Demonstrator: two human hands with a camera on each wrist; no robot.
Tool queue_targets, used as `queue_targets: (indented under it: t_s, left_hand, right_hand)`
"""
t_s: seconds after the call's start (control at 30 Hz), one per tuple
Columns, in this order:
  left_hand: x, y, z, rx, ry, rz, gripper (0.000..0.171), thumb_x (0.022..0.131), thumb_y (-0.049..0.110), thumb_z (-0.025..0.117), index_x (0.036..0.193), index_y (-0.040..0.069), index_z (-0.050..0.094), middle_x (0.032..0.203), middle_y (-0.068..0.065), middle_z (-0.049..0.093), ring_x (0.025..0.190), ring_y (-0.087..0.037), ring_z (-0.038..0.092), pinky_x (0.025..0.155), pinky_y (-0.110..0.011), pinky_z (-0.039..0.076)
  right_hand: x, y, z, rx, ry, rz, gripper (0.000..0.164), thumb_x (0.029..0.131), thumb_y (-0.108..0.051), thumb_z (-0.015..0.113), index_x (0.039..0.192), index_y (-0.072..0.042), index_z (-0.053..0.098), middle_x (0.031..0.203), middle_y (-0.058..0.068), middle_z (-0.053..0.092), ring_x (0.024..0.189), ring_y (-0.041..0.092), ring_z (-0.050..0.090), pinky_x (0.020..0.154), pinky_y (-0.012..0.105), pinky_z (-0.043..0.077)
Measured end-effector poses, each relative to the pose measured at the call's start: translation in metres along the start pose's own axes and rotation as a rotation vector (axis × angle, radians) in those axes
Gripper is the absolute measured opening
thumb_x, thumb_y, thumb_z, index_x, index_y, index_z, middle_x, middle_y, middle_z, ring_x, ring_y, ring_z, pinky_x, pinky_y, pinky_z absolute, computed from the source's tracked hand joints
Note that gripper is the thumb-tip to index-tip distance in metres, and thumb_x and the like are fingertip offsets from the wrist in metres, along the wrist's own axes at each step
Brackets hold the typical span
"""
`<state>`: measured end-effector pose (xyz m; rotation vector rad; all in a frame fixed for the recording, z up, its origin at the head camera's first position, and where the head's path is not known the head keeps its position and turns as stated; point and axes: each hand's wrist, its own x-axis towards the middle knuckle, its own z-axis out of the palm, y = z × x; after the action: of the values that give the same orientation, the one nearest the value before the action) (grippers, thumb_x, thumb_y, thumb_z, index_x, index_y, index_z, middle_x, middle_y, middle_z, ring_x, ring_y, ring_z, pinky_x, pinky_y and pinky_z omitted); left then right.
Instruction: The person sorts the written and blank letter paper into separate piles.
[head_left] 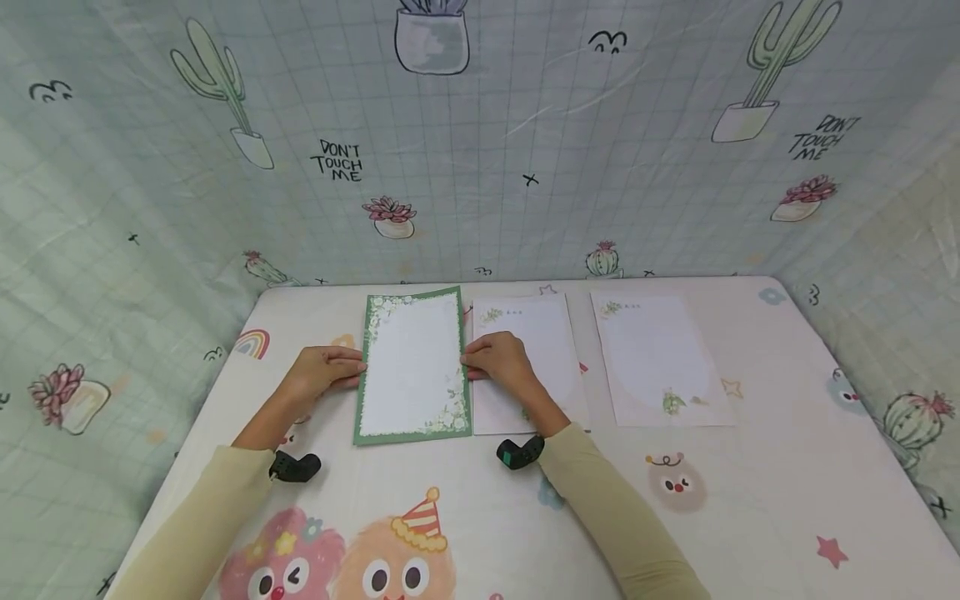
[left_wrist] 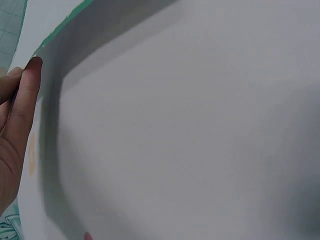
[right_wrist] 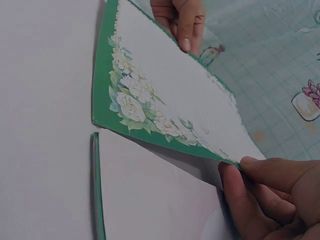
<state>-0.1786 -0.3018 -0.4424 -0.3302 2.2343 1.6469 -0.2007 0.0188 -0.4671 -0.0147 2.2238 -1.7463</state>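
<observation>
Pale green cloth (head_left: pixel 465 150) printed with a grid and potted cacti hangs behind a white tabletop (head_left: pixel 787 375) decorated with cartoon faces. Toward its far side, left of centre, a green-bordered sheet (head_left: pixel 416 367) is held upright-wise between two hands: the left hand (head_left: pixel 318 368) pinches its left edge, the right hand (head_left: pixel 501 360) its right edge, thumb above and fingers below. Just beside it lies a middle sheet (head_left: pixel 551 358), partly behind the right hand, and farther right an outer sheet (head_left: pixel 660 358).

From the head, the held paper looks almost flat; the left wrist view shows its green edge raised, with shadow on the white below. Only the right wrist view makes out the white flowers (right_wrist: pixel 132 107) closely, and a thin green strip (right_wrist: pixel 101 195) along the neighbouring paper.

"DON'T TOUCH ME" (head_left: pixel 337 160) reads twice on the cloth; small print heading both pale sheets is too tiny to read
</observation>
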Motion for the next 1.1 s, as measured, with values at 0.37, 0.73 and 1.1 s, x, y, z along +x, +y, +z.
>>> queue_targets:
  t_s: [0.37,0.73,1.1]
  left_hand:
    - [0.002,0.004,-0.009,-0.012,-0.019,0.010,0.045,0.099,0.008,0.068,0.136,-0.013,0.054,0.102,-0.002,0.072,0.085,-0.005,0.072,0.083,-0.026,0.060]
    - [0.006,-0.002,-0.016,-0.018,-0.014,-0.008,0.045,0.100,0.009,0.067,0.137,-0.012,0.054,0.108,-0.006,0.070,0.088,-0.006,0.072,0.086,-0.027,0.060]
    - [0.008,-0.003,-0.016,-0.060,-0.052,-0.005,0.045,0.100,0.006,0.065,0.138,-0.013,0.052,0.106,-0.006,0.069,0.090,-0.008,0.072,0.089,-0.031,0.059]
  right_hand:
    - [0.004,-0.010,0.004,-0.025,-0.034,0.019,0.012,0.091,-0.008,0.076,0.100,0.000,0.076,0.090,0.010,0.077,0.070,0.016,0.075,0.066,0.026,0.062]
    - [0.008,-0.011,0.014,-0.020,-0.014,0.008,0.012,0.090,-0.007,0.077,0.098,0.002,0.077,0.083,0.010,0.077,0.066,0.015,0.074,0.064,0.025,0.062]
    - [0.006,-0.010,0.013,-0.062,0.050,-0.015,0.009,0.089,-0.007,0.078,0.095,0.000,0.079,0.078,0.009,0.076,0.064,0.015,0.074,0.061,0.024,0.061]
